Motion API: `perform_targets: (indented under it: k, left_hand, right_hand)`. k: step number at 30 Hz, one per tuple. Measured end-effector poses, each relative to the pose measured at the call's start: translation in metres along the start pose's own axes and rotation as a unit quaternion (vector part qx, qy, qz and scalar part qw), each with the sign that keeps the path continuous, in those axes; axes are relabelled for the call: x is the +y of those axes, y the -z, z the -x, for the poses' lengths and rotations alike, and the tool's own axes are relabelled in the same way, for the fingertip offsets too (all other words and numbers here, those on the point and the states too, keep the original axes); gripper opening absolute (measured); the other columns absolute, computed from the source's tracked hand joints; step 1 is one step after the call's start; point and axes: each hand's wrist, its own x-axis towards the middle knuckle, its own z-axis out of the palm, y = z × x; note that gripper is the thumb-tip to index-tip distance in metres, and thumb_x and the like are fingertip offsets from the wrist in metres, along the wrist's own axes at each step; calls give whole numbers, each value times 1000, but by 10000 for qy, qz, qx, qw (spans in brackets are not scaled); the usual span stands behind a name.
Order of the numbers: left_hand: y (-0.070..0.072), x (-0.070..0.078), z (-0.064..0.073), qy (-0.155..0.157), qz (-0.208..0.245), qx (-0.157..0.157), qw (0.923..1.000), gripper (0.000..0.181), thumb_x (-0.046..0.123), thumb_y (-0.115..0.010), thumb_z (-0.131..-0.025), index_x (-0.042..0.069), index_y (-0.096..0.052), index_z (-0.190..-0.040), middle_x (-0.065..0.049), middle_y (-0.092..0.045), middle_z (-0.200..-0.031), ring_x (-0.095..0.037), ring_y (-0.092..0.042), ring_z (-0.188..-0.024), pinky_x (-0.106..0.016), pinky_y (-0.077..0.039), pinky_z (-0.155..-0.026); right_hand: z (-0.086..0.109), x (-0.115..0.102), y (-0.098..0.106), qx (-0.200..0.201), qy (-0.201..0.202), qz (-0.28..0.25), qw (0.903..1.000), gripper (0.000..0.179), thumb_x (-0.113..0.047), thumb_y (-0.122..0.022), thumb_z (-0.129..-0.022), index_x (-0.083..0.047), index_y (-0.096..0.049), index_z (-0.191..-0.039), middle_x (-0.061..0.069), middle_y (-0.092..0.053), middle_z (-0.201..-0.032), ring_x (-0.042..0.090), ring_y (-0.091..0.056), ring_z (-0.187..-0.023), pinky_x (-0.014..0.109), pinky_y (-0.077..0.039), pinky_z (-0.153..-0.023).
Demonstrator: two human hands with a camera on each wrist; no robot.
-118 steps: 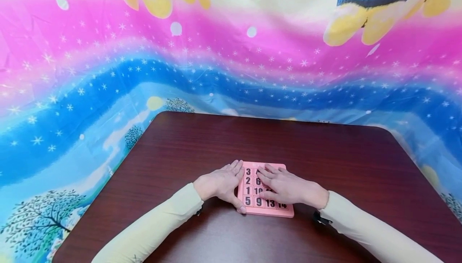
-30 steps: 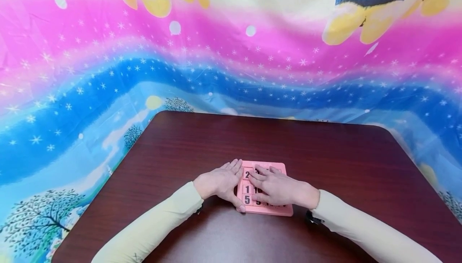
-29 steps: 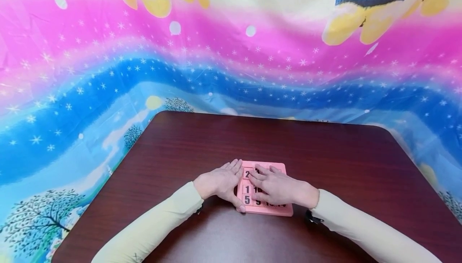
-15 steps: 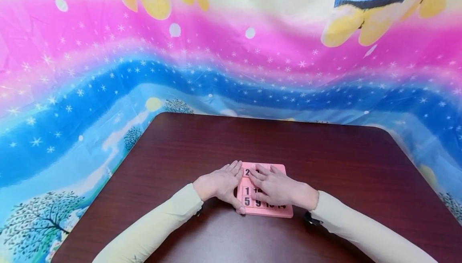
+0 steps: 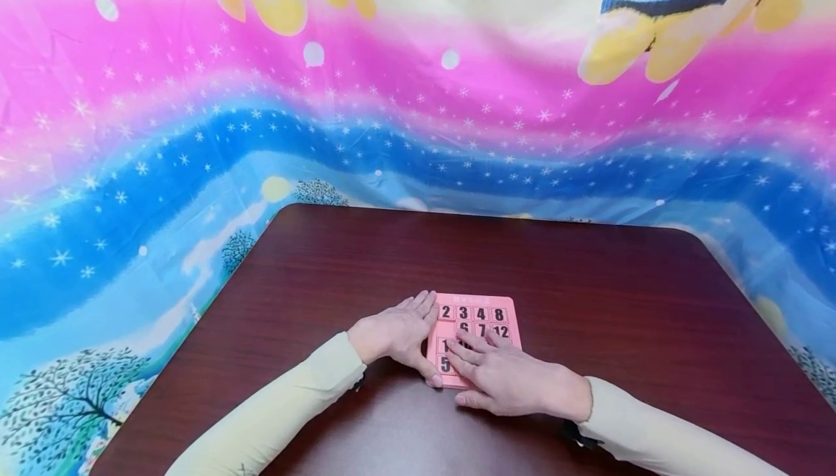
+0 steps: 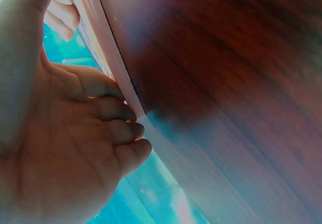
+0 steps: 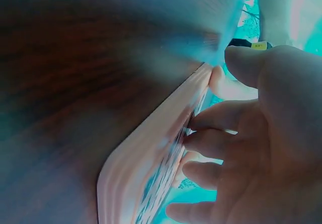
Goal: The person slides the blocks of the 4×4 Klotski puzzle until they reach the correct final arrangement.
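Observation:
A pink sliding number puzzle [image 5: 480, 304] lies on the table. Its top row reads 2, 3, 4, 8, and a bare slot [image 5: 447, 329] shows in the left column above tile 1. My left hand [image 5: 397, 332] rests along the puzzle's left edge, its thumb at the near left corner; in the left wrist view its fingertips [image 6: 132, 114] touch the side. Over the lower rows lies my right hand [image 5: 512, 378], fingers extended, with fingertips at the tiles around 1 and 10. Most of the lower right tiles are hidden under it. Contact of each right fingertip is unclear.
The puzzle sits on a dark reddish-brown table [image 5: 366, 258] with rounded far corners. Behind hangs a patterned pink and blue cloth [image 5: 392, 99]. A dark band [image 5: 580, 435] shows under the right cuff.
Tile 2 has moved up to the top left and tile 3 one place right, leaving a gap below 2. My right hand has just drawn nearer, uncovering the upper rows; the left stayed.

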Motion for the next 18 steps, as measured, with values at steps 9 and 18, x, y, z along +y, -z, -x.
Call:
perform_targets:
  k: [9,18]
  left_hand:
    - [-1,0,0,24,-2,-15,10000,127,85,-61,-68,2,-21,-156,-17,-11,-165,-27,-10,-154,-36,-16,-126]
    - [1,0,1,27,69,-4,10000,129,85,-63,-66,2,-21,-155,-17,-11,-165,-27,-11,-154,-37,-17,-126]
  right_hand:
    - [-7,7,-1,88,-74,-251,9996,65,-54,-42,-100,-9,-47,-146,8,-43,-154,32,-32,-148,65,-31,-113]
    - [-18,22,-1,36,-246,-313,9992,60,-47,-48,-100,-9,-45,-147,8,-41,-155,32,-30,-148,64,-31,-113]
